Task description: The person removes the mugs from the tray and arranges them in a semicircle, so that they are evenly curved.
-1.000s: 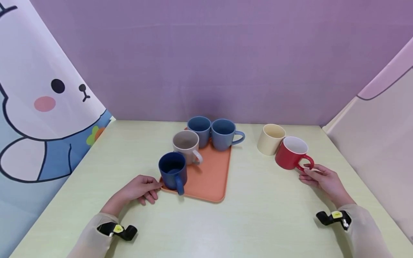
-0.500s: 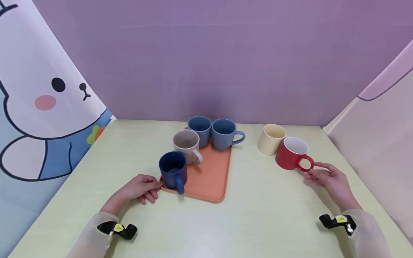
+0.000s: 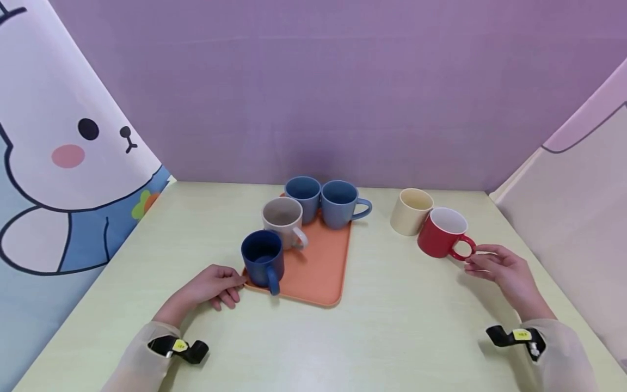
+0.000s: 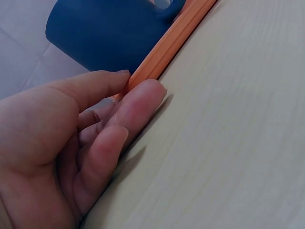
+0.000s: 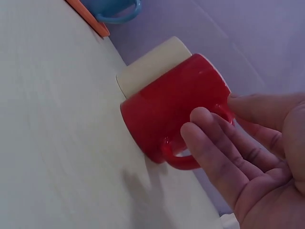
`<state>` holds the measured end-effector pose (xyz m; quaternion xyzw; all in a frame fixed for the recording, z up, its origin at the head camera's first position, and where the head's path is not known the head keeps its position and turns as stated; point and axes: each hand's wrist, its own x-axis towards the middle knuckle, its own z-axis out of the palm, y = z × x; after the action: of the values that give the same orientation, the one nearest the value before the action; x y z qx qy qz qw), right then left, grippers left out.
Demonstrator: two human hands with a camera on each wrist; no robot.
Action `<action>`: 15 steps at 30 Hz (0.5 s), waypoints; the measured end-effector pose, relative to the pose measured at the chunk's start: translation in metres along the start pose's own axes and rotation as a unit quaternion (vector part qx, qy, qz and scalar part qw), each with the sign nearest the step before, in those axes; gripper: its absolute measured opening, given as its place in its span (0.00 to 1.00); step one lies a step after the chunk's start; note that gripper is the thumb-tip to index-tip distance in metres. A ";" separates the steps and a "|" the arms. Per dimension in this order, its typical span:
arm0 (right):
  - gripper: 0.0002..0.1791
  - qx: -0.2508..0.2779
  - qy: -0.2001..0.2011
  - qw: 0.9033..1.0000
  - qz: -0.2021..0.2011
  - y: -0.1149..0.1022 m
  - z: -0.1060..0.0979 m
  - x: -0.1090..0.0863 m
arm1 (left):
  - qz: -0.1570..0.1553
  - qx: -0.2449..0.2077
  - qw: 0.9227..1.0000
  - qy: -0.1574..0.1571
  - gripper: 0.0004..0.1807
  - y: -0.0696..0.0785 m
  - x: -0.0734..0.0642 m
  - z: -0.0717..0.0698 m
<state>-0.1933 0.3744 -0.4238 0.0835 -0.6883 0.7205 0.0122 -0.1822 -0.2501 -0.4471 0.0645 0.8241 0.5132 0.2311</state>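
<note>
My left hand (image 3: 213,286) pinches the near left corner of an orange tray (image 3: 318,272), thumb at its rim and fingers by its outer side. Right by that corner a dark blue mug (image 3: 262,258) stands on the tray, its handle toward me. Behind it are a grey-beige mug (image 3: 281,220) and two lighter blue mugs (image 3: 303,198). On the right, a red mug (image 3: 438,237) with a white inside stands upright on the table. My right hand (image 3: 504,272) is at its handle (image 5: 178,160), fingers loosely extended and fingertips right beside it.
A cream cup (image 3: 410,213) stands close behind the red mug, on its left. A purple cloth (image 3: 343,92) backs the pale table (image 3: 392,337). A cartoon-printed cloth (image 3: 44,218) hangs at the left, a pale one (image 3: 578,218) at the right.
My right hand has drawn back slightly to the right from the red mug's handle, its fingers loosening. The mugs, the tray and my left hand keep their places.
</note>
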 end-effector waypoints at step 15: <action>0.10 -0.033 -0.055 0.998 -0.016 -0.005 0.033 0.011 | 0.007 -0.002 1.000 -0.001 0.17 0.001 -0.002 0.001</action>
<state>-0.2003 0.3409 -0.4164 0.1336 -0.7100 0.6913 -0.0111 -0.1806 -0.2494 -0.4459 0.0698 0.8227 0.5159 0.2282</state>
